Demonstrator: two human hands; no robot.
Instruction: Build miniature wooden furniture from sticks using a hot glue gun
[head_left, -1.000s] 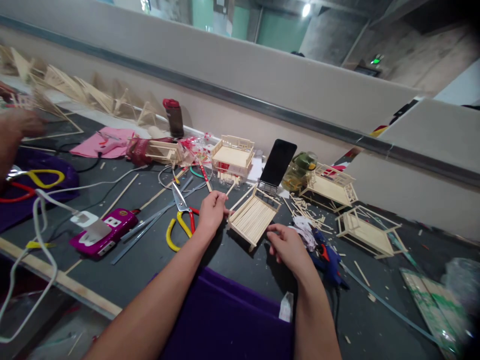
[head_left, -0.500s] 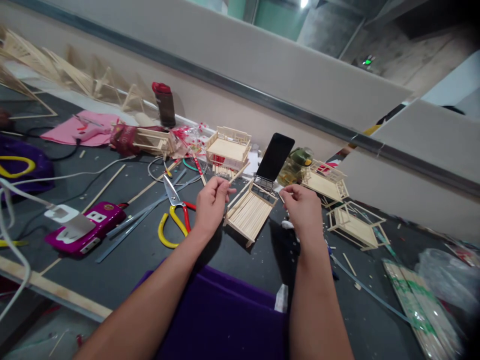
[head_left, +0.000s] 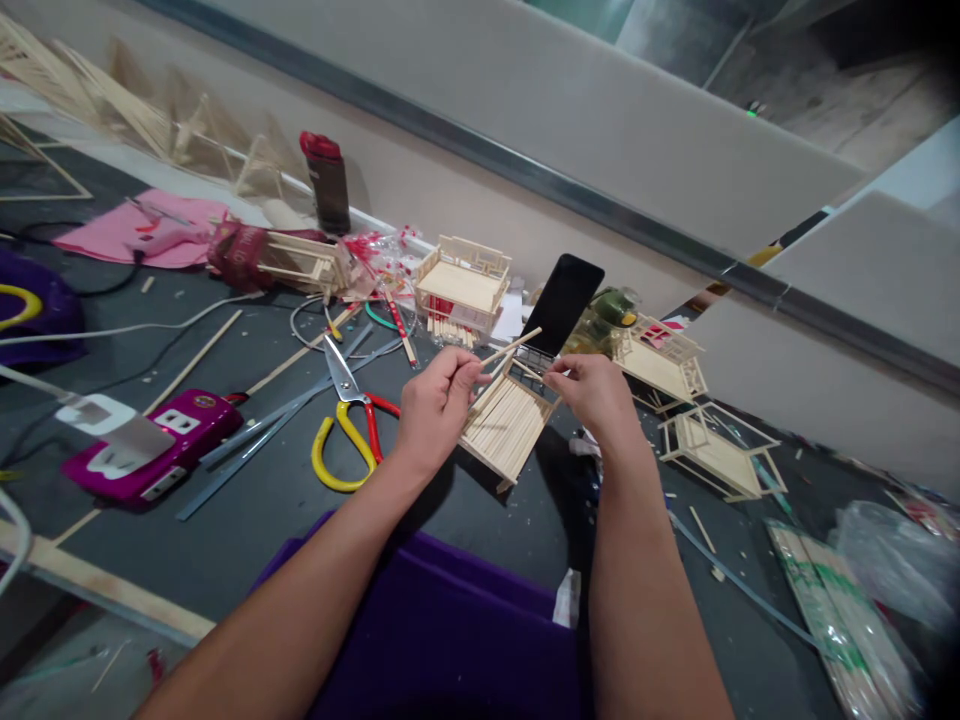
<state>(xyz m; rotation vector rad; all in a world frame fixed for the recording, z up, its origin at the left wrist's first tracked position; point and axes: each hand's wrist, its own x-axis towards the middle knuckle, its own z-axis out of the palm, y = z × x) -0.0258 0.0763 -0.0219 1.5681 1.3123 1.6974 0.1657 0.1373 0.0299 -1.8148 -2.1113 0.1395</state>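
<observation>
My left hand (head_left: 439, 405) pinches a thin wooden stick (head_left: 510, 347) that points up to the right. My right hand (head_left: 596, 395) is closed in a pinch on another short stick (head_left: 529, 371), its tip close to the first one. Both hands hover just above a small bed-like model made of wooden sticks (head_left: 506, 425) that lies on the dark table (head_left: 247, 500). A black phone (head_left: 562, 305) leans upright right behind the model.
Yellow-handled scissors (head_left: 346, 440) lie left of my left hand. A magenta power strip (head_left: 154, 445) sits further left. Finished stick models (head_left: 459, 290) (head_left: 660, 365) (head_left: 716, 450) stand behind and to the right. A dark bottle (head_left: 324, 185) stands by the wall. Purple cloth (head_left: 442, 630) lies at the near edge.
My right hand rose from the table and came in to the left, closing on a stick. My left hand lifted its stick higher. The view shifted left and down.
</observation>
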